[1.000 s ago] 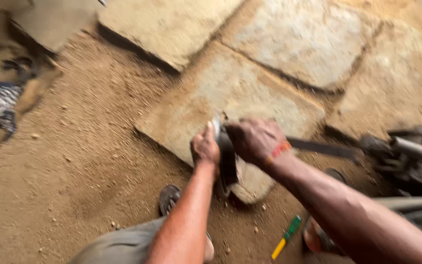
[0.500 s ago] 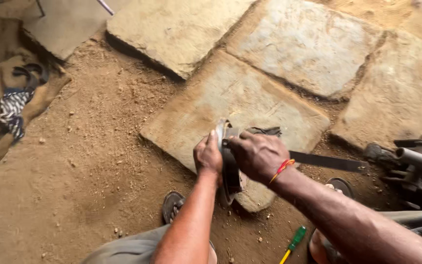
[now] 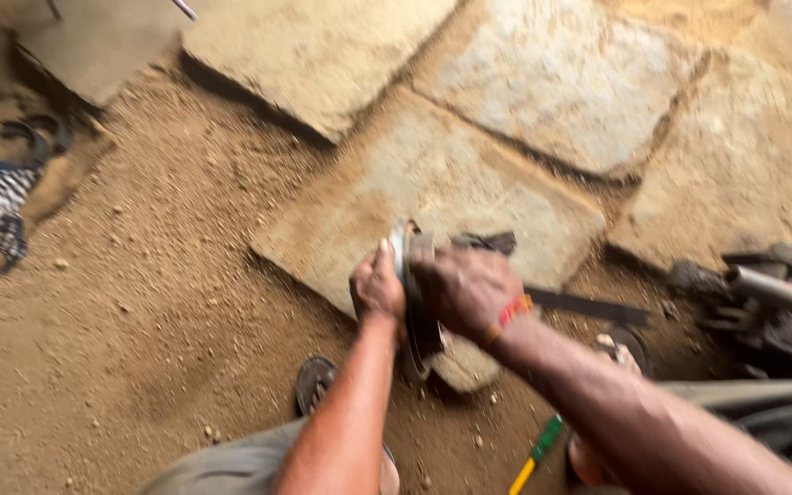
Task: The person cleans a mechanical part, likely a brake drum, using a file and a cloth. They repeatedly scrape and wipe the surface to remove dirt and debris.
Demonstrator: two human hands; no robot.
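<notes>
The left hand's fingers (image 3: 379, 266) are clenched against the pale rim of a dark, round, disc-like metal part (image 3: 412, 302) held on edge, thumb up along it. The right hand (image 3: 462, 289), with a red-orange band at the wrist, is closed over the same part from the other side. It stands at the near edge of a flat, dusty, tan stone slab (image 3: 433, 183) lying on the sandy floor (image 3: 139, 302), not far from a sandalled foot (image 3: 315, 380). A long, dark flat bar (image 3: 588, 307) runs off to the right. My judgement: the part could slip off the slab's edge onto the foot, as grit loosens the grip.
</notes>
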